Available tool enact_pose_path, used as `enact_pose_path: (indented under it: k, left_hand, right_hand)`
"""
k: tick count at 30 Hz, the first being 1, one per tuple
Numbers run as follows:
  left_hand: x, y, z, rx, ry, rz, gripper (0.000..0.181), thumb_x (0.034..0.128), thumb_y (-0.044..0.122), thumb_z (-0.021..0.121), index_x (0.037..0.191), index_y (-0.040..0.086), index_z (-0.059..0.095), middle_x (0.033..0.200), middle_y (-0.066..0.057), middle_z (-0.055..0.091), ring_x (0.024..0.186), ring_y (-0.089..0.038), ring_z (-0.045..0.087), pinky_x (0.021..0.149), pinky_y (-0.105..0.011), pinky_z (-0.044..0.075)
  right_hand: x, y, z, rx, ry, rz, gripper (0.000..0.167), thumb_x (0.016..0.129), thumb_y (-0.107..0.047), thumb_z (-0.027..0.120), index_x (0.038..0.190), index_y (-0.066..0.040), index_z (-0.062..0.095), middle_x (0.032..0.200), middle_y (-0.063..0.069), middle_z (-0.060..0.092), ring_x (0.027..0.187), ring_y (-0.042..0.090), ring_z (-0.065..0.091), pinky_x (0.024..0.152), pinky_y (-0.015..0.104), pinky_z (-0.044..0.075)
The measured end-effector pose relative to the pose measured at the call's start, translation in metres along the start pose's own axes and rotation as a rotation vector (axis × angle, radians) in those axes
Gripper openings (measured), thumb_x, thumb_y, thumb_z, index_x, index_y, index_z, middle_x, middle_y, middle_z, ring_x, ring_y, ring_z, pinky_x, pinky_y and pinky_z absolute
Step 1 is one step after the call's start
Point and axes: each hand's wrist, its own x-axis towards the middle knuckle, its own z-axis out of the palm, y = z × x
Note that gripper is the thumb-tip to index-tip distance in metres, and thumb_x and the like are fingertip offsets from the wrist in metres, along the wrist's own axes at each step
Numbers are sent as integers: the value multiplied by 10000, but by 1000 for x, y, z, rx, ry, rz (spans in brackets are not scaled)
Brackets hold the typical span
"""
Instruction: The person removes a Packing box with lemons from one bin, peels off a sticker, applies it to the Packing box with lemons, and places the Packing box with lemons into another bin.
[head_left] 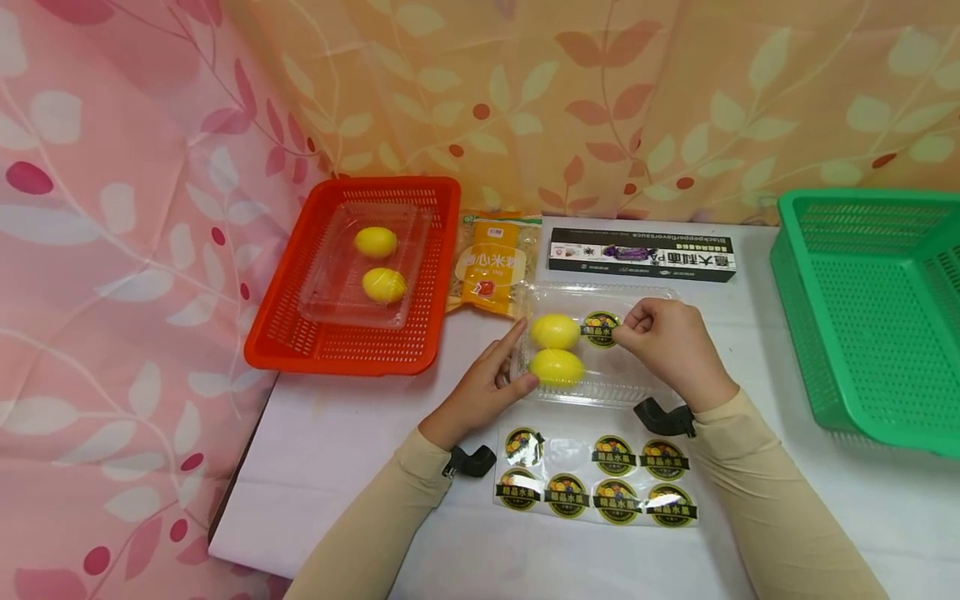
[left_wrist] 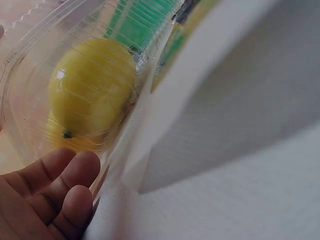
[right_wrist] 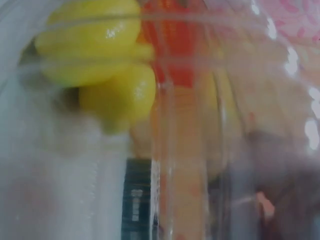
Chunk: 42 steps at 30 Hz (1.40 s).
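Note:
A closed clear plastic box (head_left: 633, 390) holds two yellow lemons (head_left: 557, 367) at its left end. Over the middle of its lid is a round black-and-gold sticker (head_left: 598, 330); whether it lies fully flat cannot be told. My right hand (head_left: 673, 343) pinches that sticker's right edge between thumb and curled fingers. At the box's left side my left hand (head_left: 483, 392) rests against the wall, forefinger and thumb extended. The left wrist view shows its fingers beside the box below a lemon (left_wrist: 92, 87). Blurred lemons (right_wrist: 95, 40) show through plastic in the right wrist view.
A sheet of similar stickers (head_left: 566, 454) lies in front of the box. A red basket (head_left: 352, 358) at left holds another clear box with two lemons. Behind are an orange food packet (head_left: 491, 267) and a black carton (head_left: 641, 254). A green basket (head_left: 817, 333) stands at right.

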Motion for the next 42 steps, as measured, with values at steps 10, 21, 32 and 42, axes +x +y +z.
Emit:
enact_pose_path:
  k: [10, 21, 32, 42]
  left_hand:
    - [0, -1, 0, -7, -3, 0, 840, 965, 682, 621, 1665, 440, 224, 939, -79, 432, 782, -178, 460, 683, -243, 430]
    - [0, 1, 1, 16, -1, 7, 887, 946, 761, 566, 1677, 393, 226, 995, -100, 439, 778, -188, 462, 676, -247, 431]
    - [1, 3, 1, 45, 10, 57, 736, 1013, 548, 632, 1651, 315, 352, 1636, -55, 294, 1002, -239, 541, 837, -335, 528]
    - [19, 66, -15, 562, -4, 284, 515, 974, 438, 718, 1409, 164, 681, 1588, -82, 479, 1493, -309, 369, 1199, -602, 288]
  right_hand:
    - [0, -1, 0, -6, 3, 5, 93, 824, -129, 708, 775, -66, 661, 668, 33, 613, 602, 202, 513, 543, 314, 398]
    - [2, -3, 1, -41, -10, 7, 393, 887, -323, 802, 778, -85, 509, 663, 50, 490, 628, 249, 450, 573, 358, 346]
    - [2, -5, 1, -91, -28, -2, 415, 885, -355, 806, 755, -88, 516, 623, 40, 486, 593, 243, 457, 565, 354, 344]
    - [2, -1, 2, -27, -21, -5, 355, 916, -331, 793, 802, -85, 564, 677, 56, 535, 632, 243, 488, 587, 361, 379]
